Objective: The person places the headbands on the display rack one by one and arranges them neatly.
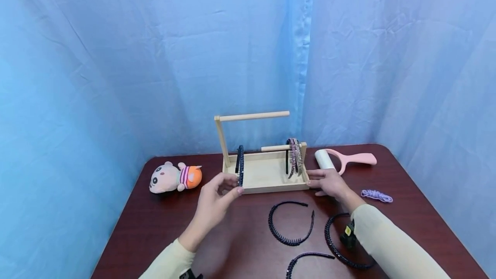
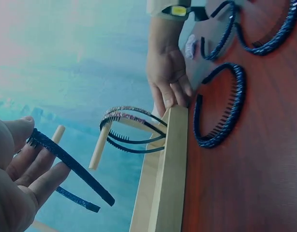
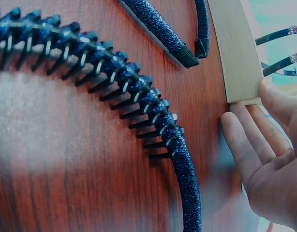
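My left hand (image 1: 212,197) pinches a dark blue toothed headband (image 1: 241,165) between thumb and fingers. That headband stands on edge at the left end of a pale wooden headband stand (image 1: 275,189), below its upper bar (image 1: 255,116); in the left wrist view its two ends point away from the palm. My right hand (image 1: 331,184) touches the stand's right front corner, its fingers nearly straight in the right wrist view. Glittery pink and silver headbands (image 1: 293,158) hang over the stand's short lower bar (image 1: 273,148), close to the right post.
Several dark headbands lie on the brown table, one (image 1: 286,241) in front of the stand and another (image 1: 329,238) under the right forearm. A plush toy (image 1: 174,178) lies left. A white roll (image 1: 323,159), a pink handled ring (image 1: 358,158) and purple cord (image 1: 376,196) lie right.
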